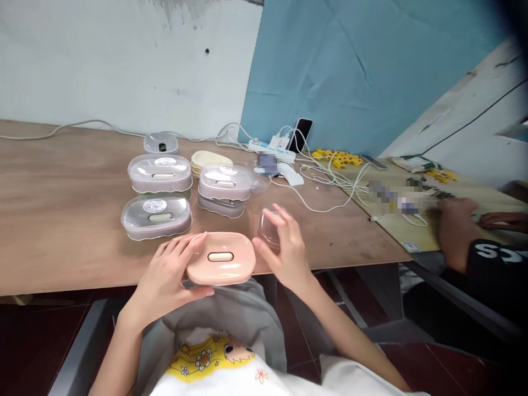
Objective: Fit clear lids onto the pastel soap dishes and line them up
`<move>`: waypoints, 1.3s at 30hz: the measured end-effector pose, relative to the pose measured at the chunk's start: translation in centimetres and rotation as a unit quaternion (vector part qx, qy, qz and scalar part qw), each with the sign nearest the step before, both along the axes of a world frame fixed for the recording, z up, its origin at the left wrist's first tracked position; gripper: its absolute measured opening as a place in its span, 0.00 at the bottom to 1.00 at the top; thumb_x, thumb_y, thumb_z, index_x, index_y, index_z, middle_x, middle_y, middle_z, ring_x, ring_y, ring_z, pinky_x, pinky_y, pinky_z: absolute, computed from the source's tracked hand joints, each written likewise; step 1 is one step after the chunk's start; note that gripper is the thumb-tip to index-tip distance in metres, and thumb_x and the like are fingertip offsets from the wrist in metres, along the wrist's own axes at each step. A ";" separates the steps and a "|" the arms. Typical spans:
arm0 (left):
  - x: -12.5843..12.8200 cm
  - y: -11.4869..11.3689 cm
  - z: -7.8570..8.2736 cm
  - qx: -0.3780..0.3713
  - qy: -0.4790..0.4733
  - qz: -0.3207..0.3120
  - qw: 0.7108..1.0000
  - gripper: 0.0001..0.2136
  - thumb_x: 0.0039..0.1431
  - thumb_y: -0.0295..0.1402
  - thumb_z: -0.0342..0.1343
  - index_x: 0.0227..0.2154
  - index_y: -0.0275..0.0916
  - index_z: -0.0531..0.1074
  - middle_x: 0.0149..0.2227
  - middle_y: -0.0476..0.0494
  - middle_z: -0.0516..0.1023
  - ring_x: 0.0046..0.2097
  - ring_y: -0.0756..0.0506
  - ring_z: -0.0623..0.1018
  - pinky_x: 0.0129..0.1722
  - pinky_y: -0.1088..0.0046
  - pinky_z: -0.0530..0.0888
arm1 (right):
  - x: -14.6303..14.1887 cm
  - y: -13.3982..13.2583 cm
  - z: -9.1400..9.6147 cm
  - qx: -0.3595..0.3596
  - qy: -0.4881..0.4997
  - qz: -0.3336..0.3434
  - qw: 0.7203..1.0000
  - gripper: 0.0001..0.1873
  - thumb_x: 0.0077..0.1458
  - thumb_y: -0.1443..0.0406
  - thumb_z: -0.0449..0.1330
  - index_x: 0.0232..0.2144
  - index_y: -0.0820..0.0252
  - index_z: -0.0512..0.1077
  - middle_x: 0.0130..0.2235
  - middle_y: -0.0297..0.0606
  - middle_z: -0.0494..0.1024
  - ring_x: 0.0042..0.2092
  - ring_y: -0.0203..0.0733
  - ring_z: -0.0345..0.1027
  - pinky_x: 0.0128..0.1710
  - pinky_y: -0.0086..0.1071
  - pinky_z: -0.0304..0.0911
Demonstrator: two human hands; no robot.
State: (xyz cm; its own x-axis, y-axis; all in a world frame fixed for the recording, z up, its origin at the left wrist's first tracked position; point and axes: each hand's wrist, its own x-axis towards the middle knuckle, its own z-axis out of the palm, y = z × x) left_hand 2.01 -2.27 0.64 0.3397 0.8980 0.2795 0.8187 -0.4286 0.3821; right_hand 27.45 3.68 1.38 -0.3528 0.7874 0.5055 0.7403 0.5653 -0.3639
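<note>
My left hand (169,272) grips a pink oval soap-box tray (220,257) from its left side, held just in front of the wooden table's (61,220) near edge. My right hand (284,245) holds a clear plastic lid (268,228) to the right of the pink tray, fingers curled round it. Behind them on the table stand three closed soap boxes with clear lids (157,217) (160,173) (225,181), a stack of cream trays (210,160) and a loose clear lid (160,143).
A white power strip (270,149) with cables and a phone (300,135) lies at the table's back. Yellow pieces (338,158) sit further right. Another person's hand and dark sleeve (457,231) rest on the neighbouring board at right.
</note>
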 end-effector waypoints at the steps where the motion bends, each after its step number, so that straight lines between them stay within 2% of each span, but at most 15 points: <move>1: 0.0 0.0 0.1 -0.001 -0.001 0.001 1.000 0.38 0.51 0.46 0.61 0.61 0.45 0.50 0.60 0.44 0.63 0.58 0.38 0.63 0.53 0.62 0.62 | 0.3 0.2 -0.1 -0.028 -0.011 -0.082 0.996 0.33 0.56 0.49 0.54 0.59 0.55 0.57 0.61 0.54 0.57 0.62 0.60 0.50 0.55 0.58 0.53; 2: 0.1 0.0 0.1 -0.002 -0.001 0.002 1.000 0.37 0.52 0.47 0.61 0.61 0.45 0.51 0.60 0.45 0.63 0.58 0.38 0.63 0.53 0.62 0.62 | 0.5 0.5 -0.3 -0.059 -0.031 -0.144 0.987 0.34 0.54 0.49 0.56 0.59 0.54 0.58 0.60 0.54 0.57 0.61 0.64 0.53 0.53 0.61 0.55; 4: 0.1 -0.1 0.0 -0.007 -0.003 0.007 1.000 0.36 0.53 0.47 0.60 0.61 0.45 0.51 0.60 0.44 0.62 0.58 0.38 0.63 0.53 0.62 0.62 | 0.8 1.0 -0.7 -0.097 -0.073 -0.196 0.973 0.34 0.50 0.50 0.61 0.56 0.52 0.62 0.60 0.54 0.58 0.57 0.68 0.58 0.48 0.62 0.58; 6: 0.0 -0.1 -0.3 -0.009 -0.005 0.017 1.000 0.39 0.53 0.50 0.59 0.62 0.44 0.48 0.60 0.42 0.62 0.58 0.37 0.63 0.53 0.61 0.62 | 0.8 1.2 -0.9 -0.082 -0.052 -0.200 0.975 0.27 0.49 0.54 0.62 0.51 0.54 0.68 0.57 0.52 0.62 0.54 0.63 0.63 0.49 0.59 0.60; 9: -0.1 -0.2 -0.8 -0.001 -0.011 0.040 0.999 0.46 0.51 0.54 0.58 0.65 0.41 0.40 0.61 0.38 0.60 0.58 0.35 0.64 0.53 0.59 0.63 | 0.7 0.9 -0.2 -0.020 0.078 -0.162 0.984 0.18 0.50 0.59 0.59 0.44 0.55 0.71 0.51 0.46 0.66 0.54 0.53 0.64 0.52 0.50 0.61; 12: 0.0 -0.2 -1.0 -0.007 -0.030 0.050 0.998 0.51 0.50 0.53 0.59 0.65 0.41 0.31 0.59 0.38 0.63 0.57 0.34 0.65 0.53 0.58 0.62 | 0.5 -0.1 0.7 0.004 0.202 -0.038 0.979 0.20 0.51 0.57 0.57 0.47 0.54 0.66 0.55 0.45 0.60 0.58 0.52 0.58 0.54 0.48 0.60; 14: 0.0 -0.3 -0.7 -0.022 -0.052 0.044 0.997 0.53 0.50 0.50 0.60 0.65 0.41 0.24 0.58 0.40 0.65 0.57 0.35 0.66 0.54 0.58 0.61 | 0.5 -0.7 0.9 -0.038 0.259 0.098 0.960 0.26 0.51 0.51 0.56 0.50 0.53 0.61 0.60 0.46 0.52 0.60 0.53 0.56 0.55 0.48 0.60; 16: 0.0 -0.4 -0.4 -0.041 -0.073 0.027 0.996 0.56 0.49 0.47 0.62 0.64 0.42 0.22 0.58 0.41 0.66 0.58 0.36 0.66 0.55 0.57 0.60 | 0.5 -0.8 0.7 -0.114 0.277 0.225 0.927 0.31 0.49 0.47 0.57 0.52 0.51 0.56 0.63 0.46 0.44 0.60 0.55 0.56 0.56 0.49 0.59; 19: -0.3 -0.4 0.0 -0.063 -0.099 -0.008 0.993 0.58 0.46 0.44 0.65 0.64 0.44 0.21 0.58 0.41 0.66 0.59 0.37 0.65 0.56 0.58 0.59 | 0.6 -0.3 0.4 -0.227 0.225 0.344 0.883 0.36 0.46 0.49 0.63 0.53 0.51 0.55 0.63 0.46 0.44 0.63 0.55 0.53 0.58 0.48 0.55; 22: -0.6 -0.4 0.0 -0.068 -0.104 -0.019 0.992 0.59 0.44 0.44 0.67 0.64 0.45 0.21 0.59 0.42 0.66 0.60 0.37 0.65 0.57 0.58 0.59 | 0.6 0.2 0.7 -0.292 0.120 0.408 0.857 0.33 0.46 0.55 0.64 0.53 0.54 0.60 0.64 0.47 0.48 0.66 0.54 0.42 0.60 0.48 0.51; 25: -0.7 -0.3 0.0 -0.065 -0.086 -0.016 0.994 0.57 0.44 0.46 0.66 0.65 0.46 0.27 0.61 0.41 0.62 0.60 0.36 0.64 0.57 0.59 0.60 | 0.4 0.3 1.3 -0.263 0.043 0.420 0.867 0.28 0.48 0.64 0.63 0.52 0.56 0.64 0.67 0.44 0.45 0.68 0.52 0.31 0.63 0.51 0.41; 28: -0.7 -0.4 0.0 -0.052 -0.067 -0.008 0.996 0.51 0.46 0.46 0.65 0.65 0.47 0.35 0.63 0.41 0.58 0.60 0.35 0.64 0.56 0.59 0.62 | 0.2 0.0 1.7 -0.239 0.026 0.393 0.888 0.26 0.49 0.69 0.58 0.53 0.56 0.65 0.68 0.41 0.39 0.68 0.51 0.31 0.63 0.49 0.41; 32: -0.7 -0.4 -0.1 -0.043 -0.071 0.000 0.997 0.52 0.46 0.46 0.65 0.65 0.46 0.34 0.62 0.41 0.60 0.58 0.35 0.66 0.55 0.59 0.62 | 0.1 -0.5 1.6 -0.229 0.044 0.366 0.901 0.23 0.58 0.62 0.52 0.57 0.56 0.61 0.68 0.42 0.39 0.68 0.49 0.36 0.63 0.46 0.45; 36: -0.6 -0.3 -0.3 -0.050 -0.083 0.009 0.995 0.54 0.45 0.47 0.65 0.65 0.44 0.31 0.59 0.40 0.65 0.56 0.35 0.68 0.54 0.58 0.63 | -0.6 -1.0 1.0 -0.176 -0.012 0.345 0.922 0.41 0.49 0.51 0.63 0.60 0.57 0.54 0.66 0.50 0.44 0.68 0.53 0.35 0.62 0.48 0.48; 39: -0.6 -0.3 -0.3 -0.038 -0.071 0.007 0.997 0.52 0.46 0.48 0.64 0.65 0.45 0.35 0.61 0.40 0.62 0.57 0.34 0.67 0.54 0.58 0.64 | -1.2 -1.2 0.5 -0.141 -0.008 0.319 0.937 0.38 0.49 0.54 0.64 0.59 0.55 0.56 0.65 0.50 0.47 0.67 0.51 0.39 0.61 0.47 0.51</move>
